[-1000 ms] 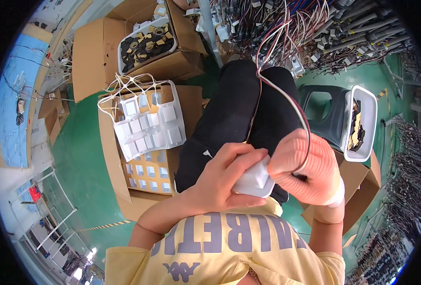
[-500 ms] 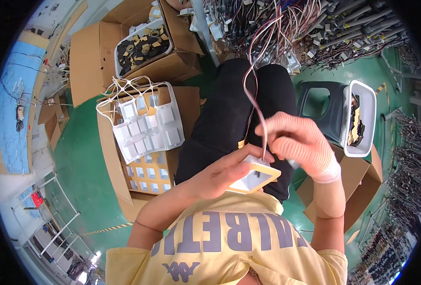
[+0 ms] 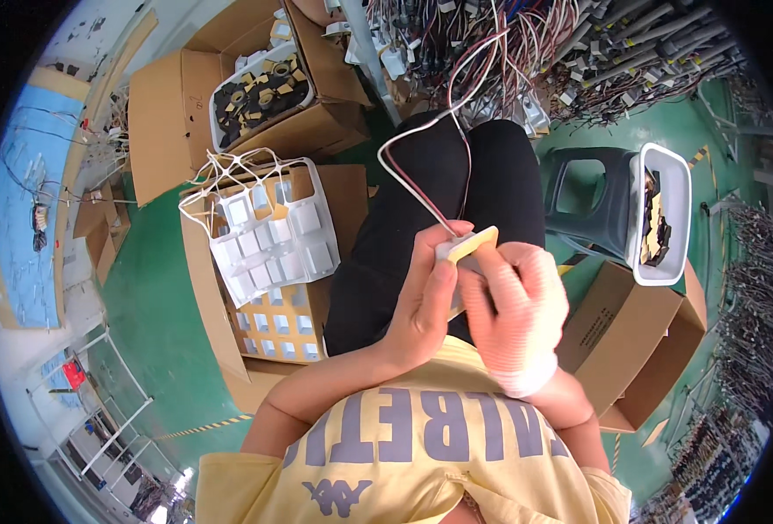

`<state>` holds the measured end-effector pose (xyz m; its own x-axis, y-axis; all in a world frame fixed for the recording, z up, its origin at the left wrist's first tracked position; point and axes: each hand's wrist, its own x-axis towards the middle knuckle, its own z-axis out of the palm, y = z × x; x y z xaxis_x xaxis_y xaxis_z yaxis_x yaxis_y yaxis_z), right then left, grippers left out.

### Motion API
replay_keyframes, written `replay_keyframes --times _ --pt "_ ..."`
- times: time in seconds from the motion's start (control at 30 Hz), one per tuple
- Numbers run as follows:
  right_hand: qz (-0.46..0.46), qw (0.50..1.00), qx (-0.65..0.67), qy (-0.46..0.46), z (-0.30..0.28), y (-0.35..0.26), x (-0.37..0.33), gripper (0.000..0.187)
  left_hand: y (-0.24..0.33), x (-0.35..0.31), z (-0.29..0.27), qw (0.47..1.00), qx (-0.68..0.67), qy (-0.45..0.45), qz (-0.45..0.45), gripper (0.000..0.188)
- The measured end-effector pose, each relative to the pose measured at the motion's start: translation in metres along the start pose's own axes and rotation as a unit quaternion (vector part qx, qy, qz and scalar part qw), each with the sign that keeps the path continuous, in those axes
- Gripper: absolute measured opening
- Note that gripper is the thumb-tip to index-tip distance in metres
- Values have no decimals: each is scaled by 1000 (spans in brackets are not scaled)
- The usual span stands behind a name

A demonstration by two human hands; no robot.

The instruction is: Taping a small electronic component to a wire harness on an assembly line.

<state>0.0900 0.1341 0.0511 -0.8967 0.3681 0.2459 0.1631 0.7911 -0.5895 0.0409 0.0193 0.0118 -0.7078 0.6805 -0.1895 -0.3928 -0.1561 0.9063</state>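
Note:
Above my lap, a small white square plastic housing with a tan rim (image 3: 472, 245) is tilted up between my hands. My left hand (image 3: 426, 301) grips its left side, thumb and fingers pressed on it. My right hand (image 3: 519, 310), in a thin ribbed pale glove, has its fingers bent against the right side and inside of the housing; its fingertips are partly hidden. Red, white and dark wires (image 3: 401, 170) run from the back of the housing, bow out to the left over my black trousers and rise to a hanging wire bundle.
To the left, an open carton (image 3: 207, 301) holds white housings in a grid, with a white netted tray (image 3: 273, 249) on top. Behind it, another carton (image 3: 164, 122) contains a bin of black and tan parts. At right are a grey stool (image 3: 578, 229), white tub (image 3: 673, 271) and carton (image 3: 609, 336).
My right hand has come down from the wires to the housing. The wires, upright before, now bow left in a loop. The housing has been raised slightly and turned.

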Motion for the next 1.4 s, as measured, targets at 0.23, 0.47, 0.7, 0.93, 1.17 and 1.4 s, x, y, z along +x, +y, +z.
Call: replay_keyframes --times 0.23,0.47,0.7,0.93,1.17,1.4 --pt "76 988 101 87 33 1 -11 13 -28 -1 -3 979 131 48 145 45" --pt "85 804 487 -331 -1 34 4 7 4 35 -27 997 25 63 34 49" --pt "318 625 680 -214 20 28 -13 36 -11 54 -78 902 292 261 183 34" --pt "304 585 734 -163 22 14 -8 35 11 13 -80 820 435 117 354 22" --pt "266 733 615 -118 15 15 -11 7 35 4 -38 924 354 -20 144 34" --pt "283 732 615 -77 30 12 -20 9 28 -18 -28 986 161 29 -25 14"
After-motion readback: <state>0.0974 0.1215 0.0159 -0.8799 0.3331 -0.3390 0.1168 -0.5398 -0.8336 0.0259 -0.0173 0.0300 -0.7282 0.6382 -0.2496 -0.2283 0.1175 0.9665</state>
